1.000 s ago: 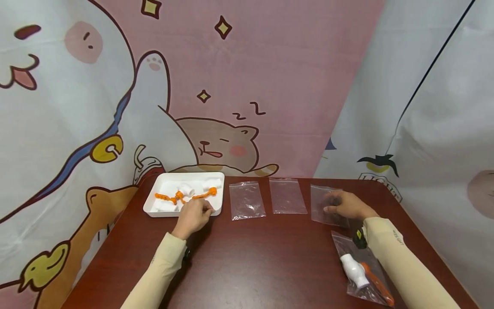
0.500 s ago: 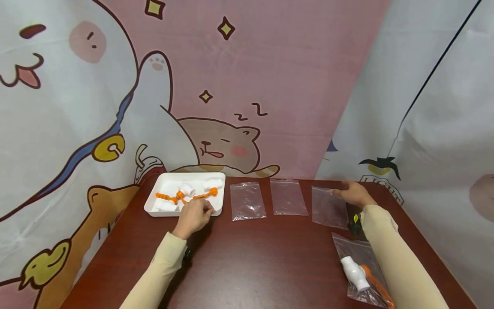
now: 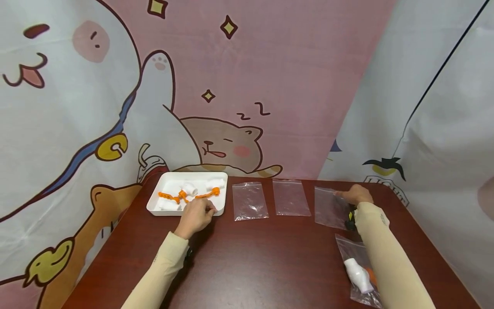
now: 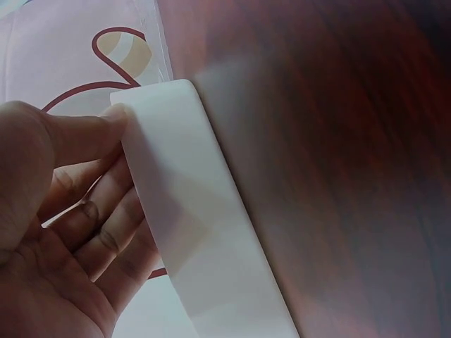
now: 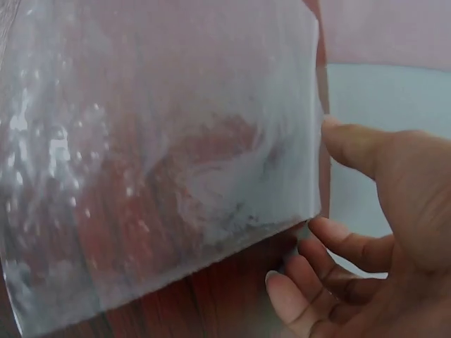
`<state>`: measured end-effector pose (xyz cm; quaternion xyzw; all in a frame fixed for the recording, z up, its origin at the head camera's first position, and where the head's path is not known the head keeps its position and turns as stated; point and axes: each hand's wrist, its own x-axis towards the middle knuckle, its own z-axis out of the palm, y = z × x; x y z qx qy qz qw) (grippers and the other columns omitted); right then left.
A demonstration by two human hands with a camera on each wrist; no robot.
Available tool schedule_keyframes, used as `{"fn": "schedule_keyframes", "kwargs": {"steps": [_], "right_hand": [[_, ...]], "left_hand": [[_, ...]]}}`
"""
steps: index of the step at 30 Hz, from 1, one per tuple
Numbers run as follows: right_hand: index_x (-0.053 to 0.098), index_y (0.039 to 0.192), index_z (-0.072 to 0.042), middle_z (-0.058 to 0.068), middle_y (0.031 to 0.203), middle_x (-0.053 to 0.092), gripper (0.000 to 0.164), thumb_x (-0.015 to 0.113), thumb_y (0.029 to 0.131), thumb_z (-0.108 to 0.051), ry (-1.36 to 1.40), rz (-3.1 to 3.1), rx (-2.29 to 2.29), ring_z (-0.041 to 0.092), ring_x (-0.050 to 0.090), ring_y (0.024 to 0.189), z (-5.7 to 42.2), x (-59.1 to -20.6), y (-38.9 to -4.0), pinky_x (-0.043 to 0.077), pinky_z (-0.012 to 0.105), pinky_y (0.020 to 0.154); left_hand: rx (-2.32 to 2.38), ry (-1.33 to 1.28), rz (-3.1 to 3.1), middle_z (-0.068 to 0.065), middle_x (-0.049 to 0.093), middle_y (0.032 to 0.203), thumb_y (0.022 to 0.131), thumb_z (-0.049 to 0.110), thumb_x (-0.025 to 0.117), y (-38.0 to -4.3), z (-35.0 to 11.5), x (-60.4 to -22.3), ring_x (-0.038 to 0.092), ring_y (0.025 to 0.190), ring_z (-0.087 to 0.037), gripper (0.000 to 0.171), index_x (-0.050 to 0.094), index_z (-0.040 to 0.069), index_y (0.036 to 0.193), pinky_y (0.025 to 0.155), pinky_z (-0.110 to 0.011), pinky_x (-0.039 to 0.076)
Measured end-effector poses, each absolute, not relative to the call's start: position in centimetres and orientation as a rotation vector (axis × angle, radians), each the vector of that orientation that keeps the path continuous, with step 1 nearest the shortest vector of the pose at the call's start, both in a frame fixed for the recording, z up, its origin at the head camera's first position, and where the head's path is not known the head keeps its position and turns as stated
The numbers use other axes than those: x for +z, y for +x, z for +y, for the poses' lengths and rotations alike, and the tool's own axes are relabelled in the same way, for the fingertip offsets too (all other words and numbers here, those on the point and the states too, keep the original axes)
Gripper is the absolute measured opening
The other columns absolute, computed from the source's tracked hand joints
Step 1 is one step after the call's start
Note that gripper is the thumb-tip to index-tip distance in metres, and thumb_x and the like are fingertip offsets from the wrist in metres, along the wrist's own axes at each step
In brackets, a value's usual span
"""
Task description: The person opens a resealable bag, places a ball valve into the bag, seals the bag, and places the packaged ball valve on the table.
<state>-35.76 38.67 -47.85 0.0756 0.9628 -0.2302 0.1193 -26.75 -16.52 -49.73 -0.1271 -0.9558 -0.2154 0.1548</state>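
My left hand [image 3: 196, 217] is at the near right corner of a white tray [image 4: 176, 183]. In the left wrist view, thumb and fingers hold the tray's rim. Several orange pieces [image 3: 208, 194] and white fittings [image 3: 189, 189] lie inside, too small to identify surely. On the right, my right hand [image 3: 356, 195] is at the upper right corner of a clear zip bag [image 3: 329, 208]. In the right wrist view, the thumb [image 5: 356, 144] touches the side edge of the bag [image 5: 162, 141]. The index fingertip meets its corner, with a gap between thumb and index.
Two more flat zip bags [image 3: 249, 201] [image 3: 291, 197] lie between the tray and the right-hand bag. Nearer the front right is a filled bag [image 3: 349, 245] with a white fitting [image 3: 358, 274] and an orange piece, partly under my right sleeve. A printed curtain [image 3: 293, 86] hangs behind the table.
My right hand has slid from over the middle of the right-hand bag up to its far right corner. The left hand has stayed at the tray. The head view has shifted slightly.
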Motion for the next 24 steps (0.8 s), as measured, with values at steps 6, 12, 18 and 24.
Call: {"fn": "schedule_keyframes", "kwargs": {"steps": [6,12,18,24], "right_hand": [[0.063,0.115,0.016,0.034,0.108,0.065,0.064,0.064,0.095,-0.045,0.297,2.799,-0.665,0.037,0.063,0.085,38.03,-48.11,-35.65,0.055,0.044,0.064],[0.066,0.110,0.017,0.033,0.105,0.067,0.060,0.067,0.094,-0.041,0.315,2.828,-0.626,0.036,0.063,0.084,37.73,-48.36,-35.78,0.056,0.046,0.067],[0.063,0.121,0.016,0.036,0.115,0.066,0.059,0.068,0.094,-0.036,0.287,2.841,-0.625,0.038,0.066,0.090,37.90,-48.41,-35.75,0.058,0.049,0.073],[0.070,0.101,0.003,0.020,0.093,0.069,0.034,0.069,0.094,-0.030,0.171,2.911,-0.630,0.030,0.063,0.081,37.91,-48.05,-35.65,0.051,0.039,0.065]], "left_hand": [[-0.608,-0.362,-2.756,0.004,0.076,0.081,0.084,0.017,0.082,-26.78,-16.55,-49.75,0.070,0.079,-0.021,0.006,0.078,0.019,0.080,0.068,-0.040,0.053],[-0.613,-0.354,-2.760,0.004,0.075,0.080,0.085,0.017,0.081,-26.69,-16.57,-49.65,0.070,0.078,-0.021,0.007,0.078,0.018,0.079,0.067,-0.040,0.053],[-0.613,-0.352,-2.762,0.003,0.076,0.082,0.085,0.017,0.081,-26.68,-16.51,-49.67,0.070,0.079,-0.022,0.006,0.078,0.019,0.080,0.068,-0.041,0.053],[-0.621,-0.342,-2.757,0.004,0.075,0.080,0.085,0.017,0.081,-26.66,-16.54,-49.73,0.069,0.078,-0.020,0.007,0.078,0.019,0.079,0.068,-0.040,0.053]]}}
